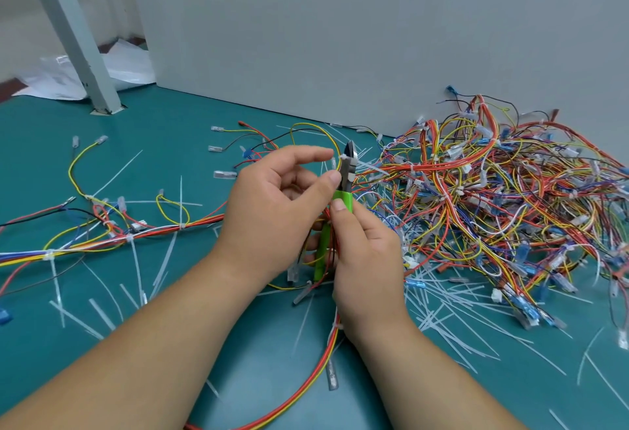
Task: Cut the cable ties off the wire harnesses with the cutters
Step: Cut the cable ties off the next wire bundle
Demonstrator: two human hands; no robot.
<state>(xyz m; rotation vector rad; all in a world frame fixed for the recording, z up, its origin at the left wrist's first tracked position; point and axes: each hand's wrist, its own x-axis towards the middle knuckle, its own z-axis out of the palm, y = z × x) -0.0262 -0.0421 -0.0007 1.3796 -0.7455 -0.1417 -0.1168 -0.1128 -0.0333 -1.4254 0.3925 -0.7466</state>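
1. Your right hand (367, 259) grips the green handles of the cutters (341, 198). The thumb lies along the upper handle, and the other fingers curl round from behind. The cutters stand nearly upright between your two hands, with the metal head uppermost.

2. Your left hand (272, 205) is raised just beside the cutter head with its fingers curled. The thumb and forefinger appear to pinch a yellow wire (308, 126) close to the jaws. The contact itself is small and partly hidden.

3. A white tie (343, 157) sits on that wire at the left edge of the jaws, touching them. It is not possible to tell whether the jaws have closed on it.

4. From the left hand the wire arcs up and away over the bench (190, 113). Red and yellow strands of the same bundle hang down between your wrists and run towards the near edge.

5. A large pile (510, 191) of tangled harnesses lies to your right, against the grey wall (340, 38).

6. A second harness (153, 230) lies stretched across the bench on your left, with several ties on it.

7. Cut ties (452, 314) are scattered over the bench, thickest at the near side of the pile.

8. A grey post (68, 31) stands at the far left corner.
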